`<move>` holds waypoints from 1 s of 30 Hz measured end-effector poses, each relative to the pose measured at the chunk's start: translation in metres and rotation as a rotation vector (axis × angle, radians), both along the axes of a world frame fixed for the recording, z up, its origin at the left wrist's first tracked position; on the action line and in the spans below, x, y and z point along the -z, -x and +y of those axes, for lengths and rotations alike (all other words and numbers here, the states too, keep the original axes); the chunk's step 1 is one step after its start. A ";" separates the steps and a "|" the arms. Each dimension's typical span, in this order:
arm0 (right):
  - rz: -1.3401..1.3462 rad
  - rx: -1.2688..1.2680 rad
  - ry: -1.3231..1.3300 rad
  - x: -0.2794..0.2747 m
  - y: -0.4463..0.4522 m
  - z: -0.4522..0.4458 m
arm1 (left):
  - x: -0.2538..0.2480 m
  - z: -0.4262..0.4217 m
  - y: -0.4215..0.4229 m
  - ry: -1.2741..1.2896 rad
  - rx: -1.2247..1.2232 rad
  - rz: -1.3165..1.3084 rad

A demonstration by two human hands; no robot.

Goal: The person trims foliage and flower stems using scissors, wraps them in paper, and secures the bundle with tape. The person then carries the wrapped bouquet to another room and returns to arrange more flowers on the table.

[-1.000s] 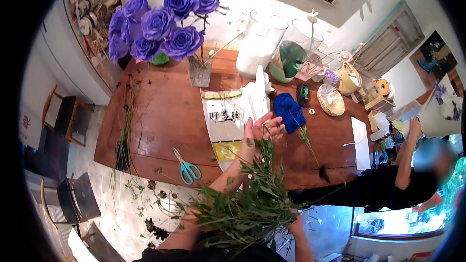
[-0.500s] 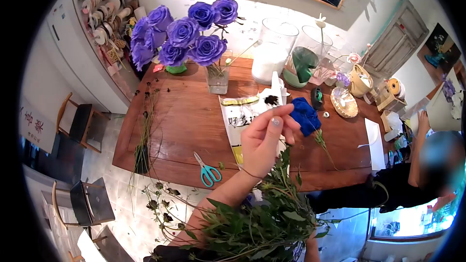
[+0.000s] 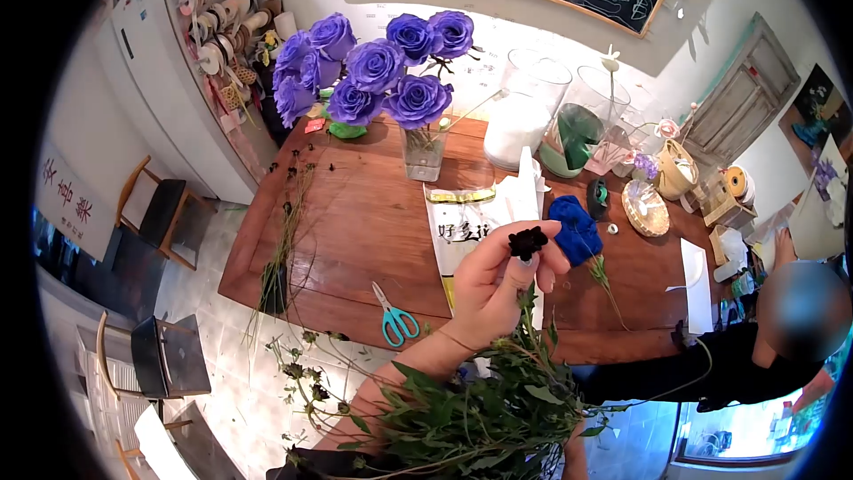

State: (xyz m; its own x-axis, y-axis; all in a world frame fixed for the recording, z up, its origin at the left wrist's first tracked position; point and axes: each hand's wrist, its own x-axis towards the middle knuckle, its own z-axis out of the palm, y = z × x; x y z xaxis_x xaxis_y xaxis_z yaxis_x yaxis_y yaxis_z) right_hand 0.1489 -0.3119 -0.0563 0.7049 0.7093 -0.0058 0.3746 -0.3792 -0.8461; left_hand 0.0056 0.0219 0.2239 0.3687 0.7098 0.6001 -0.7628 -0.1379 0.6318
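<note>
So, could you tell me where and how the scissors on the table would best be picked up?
Probably by the teal handles, fingers coming from above on the near side: the scissors lie flat, with the handles toward the person and the blades pointing away.

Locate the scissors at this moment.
Head view, just left of center: the scissors lie on the wooden table by its near edge, between the loose stems on the left and the left hand.
</note>
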 end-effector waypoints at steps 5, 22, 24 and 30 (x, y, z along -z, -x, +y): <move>0.057 -0.014 -0.012 0.002 -0.005 0.003 | 0.005 0.009 -0.001 0.010 0.020 0.004; 0.675 -0.070 -0.041 0.022 -0.035 0.022 | 0.037 0.055 -0.024 0.027 -0.069 0.157; 0.738 -0.074 -0.053 0.023 -0.038 0.019 | 0.042 0.058 -0.024 0.049 -0.057 0.154; 0.919 -0.086 -0.111 0.029 -0.045 0.008 | 0.052 0.065 -0.027 0.051 -0.070 0.226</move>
